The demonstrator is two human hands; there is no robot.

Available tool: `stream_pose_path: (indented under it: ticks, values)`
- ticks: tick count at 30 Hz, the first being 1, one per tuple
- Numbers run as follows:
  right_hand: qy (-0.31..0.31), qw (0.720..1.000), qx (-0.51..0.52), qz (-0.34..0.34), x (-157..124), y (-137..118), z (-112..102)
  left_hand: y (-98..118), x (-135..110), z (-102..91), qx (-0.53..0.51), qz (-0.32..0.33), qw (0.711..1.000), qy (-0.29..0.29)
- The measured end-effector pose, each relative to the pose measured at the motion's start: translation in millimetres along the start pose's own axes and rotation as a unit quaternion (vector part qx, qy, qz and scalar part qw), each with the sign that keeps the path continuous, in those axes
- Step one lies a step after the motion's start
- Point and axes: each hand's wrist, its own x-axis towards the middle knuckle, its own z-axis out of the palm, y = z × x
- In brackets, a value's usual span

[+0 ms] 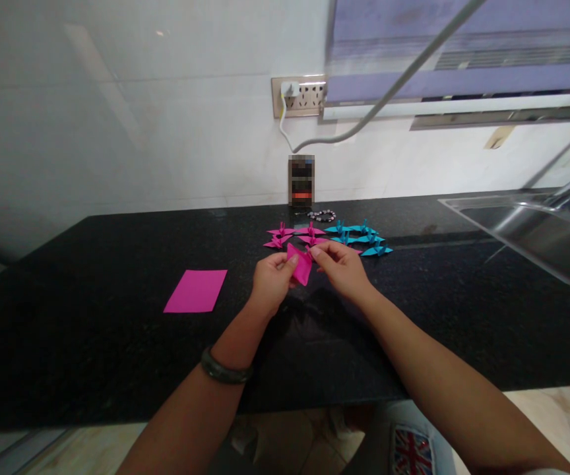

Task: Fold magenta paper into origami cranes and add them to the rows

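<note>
My left hand [271, 280] and my right hand [342, 266] both pinch a small folded piece of pink paper [301, 264] held just above the black countertop [92, 343]. Each hand grips one side of it with closed fingers. A dark bracelet sits on my left wrist. Behind the hands lie several folded pink paper cranes [295, 235] and several teal paper cranes [361, 238] in rows. A flat pink paper sheet [196, 290] lies on the counter to the left of my left hand.
A phone [301, 180] leans upright against the white wall, with a bead bracelet [321, 215] in front of it. A wall socket [299, 96] with a white charger cable is above. A steel sink [537, 227] is at the right.
</note>
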Motion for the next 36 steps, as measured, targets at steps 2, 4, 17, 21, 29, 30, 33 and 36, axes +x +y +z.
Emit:
stream_pose_path:
  ticks: [2,4,17,21,29,30,33,36]
  values:
    - [-0.034,0.999,0.022,0.036,0.1,-1.5,1.7,-1.0,1.1,-1.3,0.035,0.023,0.999,0.022]
    - [-0.048,0.997,0.038,0.053,-0.4,-1.1,4.7,-1.9,1.9,-2.3,0.074,0.050,0.995,0.045]
    - [0.023,0.954,-0.234,-0.185,-7.9,5.3,6.5,-3.6,0.0,2.6,0.017,0.003,1.000,0.008]
    - [-0.010,0.937,-0.272,-0.219,-9.6,0.6,5.1,0.8,-0.1,1.0,-0.033,-0.027,0.999,0.013]
    - [-0.075,0.928,-0.287,-0.226,-8.6,-5.5,-3.4,8.3,-0.3,-3.3,-0.122,-0.069,0.990,-0.008]
    - [-0.078,0.928,-0.285,-0.227,-8.4,-5.7,-4.0,8.5,-0.2,-3.5,-0.130,-0.072,0.989,-0.012]
    - [-0.087,0.928,-0.276,-0.233,-7.6,-5.8,-4.7,8.2,-0.4,-3.5,-0.116,-0.069,0.991,-0.022]
    - [-0.088,0.937,-0.244,-0.233,-7.0,-6.2,-3.1,7.0,-0.4,-3.4,-0.071,-0.059,0.996,-0.019]
